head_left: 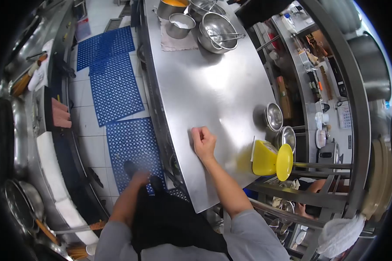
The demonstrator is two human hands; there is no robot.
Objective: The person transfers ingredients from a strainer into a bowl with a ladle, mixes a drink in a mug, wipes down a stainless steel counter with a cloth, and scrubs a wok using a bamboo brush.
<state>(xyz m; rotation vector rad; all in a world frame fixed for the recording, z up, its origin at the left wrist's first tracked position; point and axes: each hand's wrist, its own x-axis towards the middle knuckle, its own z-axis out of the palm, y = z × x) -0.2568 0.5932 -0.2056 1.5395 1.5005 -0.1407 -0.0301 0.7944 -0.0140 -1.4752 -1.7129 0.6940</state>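
My right hand (pixel 203 144) is curled into a fist over the steel worktable (pixel 191 93), close to its left edge, and nothing shows in its fingers. My left hand (pixel 140 178) hangs beside the table above the blue floor mat, smeared by motion, so its fingers cannot be made out. To the right of my right hand stands a yellow kitchen scale (pixel 264 158) with a round yellow plate (pixel 284 162). Beyond it, along the table's right edge, are two steel bowls, one (pixel 274 116) farther away and one (pixel 287 138) nearer the scale.
At the table's far end stand a large steel bowl (pixel 210 29) with a utensil across it, a small pot (pixel 180 30) and a pot of orange contents (pixel 174 3). Blue mats (pixel 116 87) line the left aisle. Another person's arm (pixel 316 187) shows beyond the rack rails.
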